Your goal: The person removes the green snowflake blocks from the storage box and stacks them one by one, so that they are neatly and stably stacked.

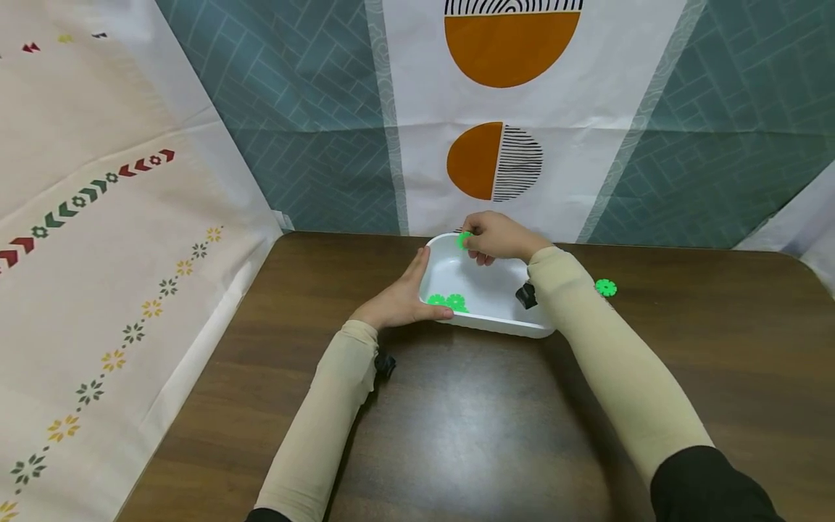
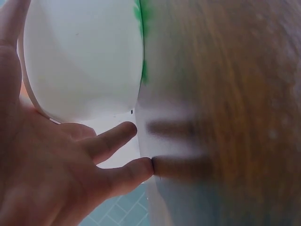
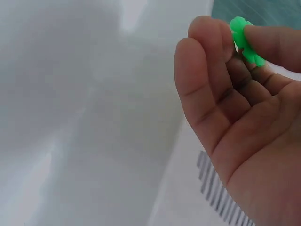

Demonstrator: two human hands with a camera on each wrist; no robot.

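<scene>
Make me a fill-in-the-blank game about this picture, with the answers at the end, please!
1. The right hand pinches a scalloped piece colored ____.
2. The left hand touches a tray colored ____.
3. Seen from the head camera, a loose piece lies to the tray's ____.
4. The table under the tray is colored ____.

Missing words: green; white; right; brown.
</scene>
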